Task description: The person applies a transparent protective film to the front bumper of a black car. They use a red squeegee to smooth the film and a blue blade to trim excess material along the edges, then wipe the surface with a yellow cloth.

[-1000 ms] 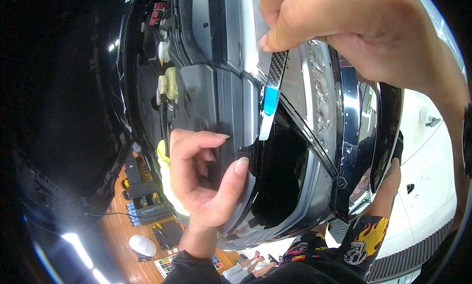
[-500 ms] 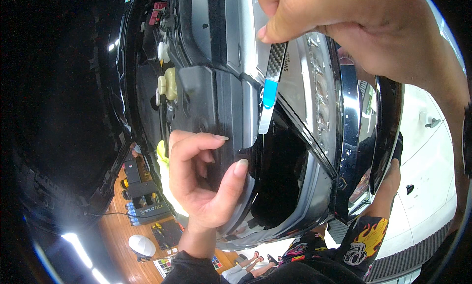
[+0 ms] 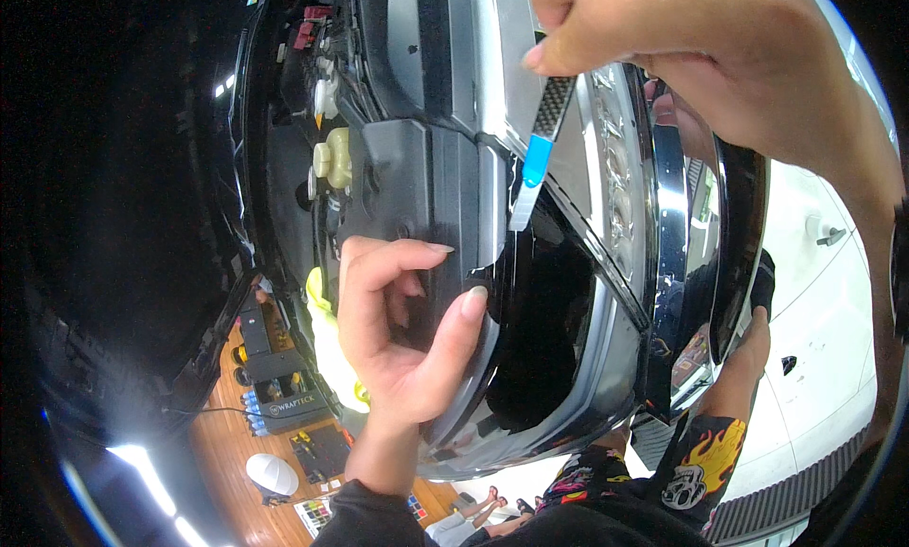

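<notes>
My right hand (image 3: 663, 36) comes in from the upper right and grips a slim snap-off knife (image 3: 542, 149). The knife has a dark checked handle, a blue end piece and a bare blade pointing down and slightly left. Its blade lies over the seam between a glossy black car panel (image 3: 540, 329) and the grey trim; whether it touches cannot be made out. Lower left of the blade is my left hand (image 3: 402, 325), palm turned up, thumb and forefinger apart and the other fingers curled. Nothing shows between its fingertips, which hover near the trim edge.
Left of my hands lies an open engine bay with a pale cap (image 3: 336, 157) and a black cover (image 3: 398, 178). A bright yellow cloth (image 3: 327, 320) lies beside my left wrist. A white car (image 3: 819, 310) stands at right. Tools (image 3: 308, 443) and a white lamp (image 3: 272, 473) sit beyond.
The knife and my right hand have shifted right, and the blade tip now sits higher along the seam. My left hand has moved slightly up and right. The view has shifted a little too.
</notes>
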{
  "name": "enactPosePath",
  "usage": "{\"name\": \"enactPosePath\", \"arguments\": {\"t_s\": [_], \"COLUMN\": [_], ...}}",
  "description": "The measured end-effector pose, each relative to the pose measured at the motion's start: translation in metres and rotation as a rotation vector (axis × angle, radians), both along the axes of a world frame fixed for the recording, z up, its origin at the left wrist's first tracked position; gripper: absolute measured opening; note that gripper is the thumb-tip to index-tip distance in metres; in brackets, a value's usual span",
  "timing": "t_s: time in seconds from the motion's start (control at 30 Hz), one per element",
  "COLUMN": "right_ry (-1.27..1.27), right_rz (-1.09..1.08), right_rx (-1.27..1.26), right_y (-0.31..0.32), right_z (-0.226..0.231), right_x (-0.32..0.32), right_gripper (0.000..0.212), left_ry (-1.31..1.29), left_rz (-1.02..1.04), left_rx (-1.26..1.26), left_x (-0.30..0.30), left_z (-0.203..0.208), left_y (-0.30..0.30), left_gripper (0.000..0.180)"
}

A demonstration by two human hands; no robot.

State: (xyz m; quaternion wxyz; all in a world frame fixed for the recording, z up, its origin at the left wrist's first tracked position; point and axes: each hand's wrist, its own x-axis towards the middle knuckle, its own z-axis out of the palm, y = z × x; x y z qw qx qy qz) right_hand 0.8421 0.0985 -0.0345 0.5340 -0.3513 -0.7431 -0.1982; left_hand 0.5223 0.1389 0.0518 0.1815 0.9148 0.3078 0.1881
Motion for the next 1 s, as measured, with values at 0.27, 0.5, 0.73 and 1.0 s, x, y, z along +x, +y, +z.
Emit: {"name": "enactPosePath", "arguments": {"t_s": [0.27, 0.5, 0.73, 1.0], "right_ry": [0.577, 1.371, 1.552, 1.674], "right_rz": [-0.127, -0.255, -0.280, -0.301], "right_rx": [-0.333, -0.460, -0.564, -0.555], "right_y": [-0.093, -0.154, -0.173, -0.132], "right_z": [-0.041, -0.052, -0.046, -0.029], "right_x": [-0.036, -0.162, -0.202, -0.187], "right_gripper": [0.017, 0.009, 0.012, 0.020], "left_ry": [0.039, 0.151, 0.175, 0.286], "left_rz": [-0.030, 0.114, 0.104, 0.096], "left_rx": [0.129, 0.031, 0.076, 0.119], "left_x": [0.009, 0.034, 0.041, 0.050], "left_z": [0.003, 0.021, 0.019, 0.016], "left_y": [-0.010, -0.031, -0.030, -0.033], "left_gripper": [0.025, 0.012, 0.018, 0.014]}}
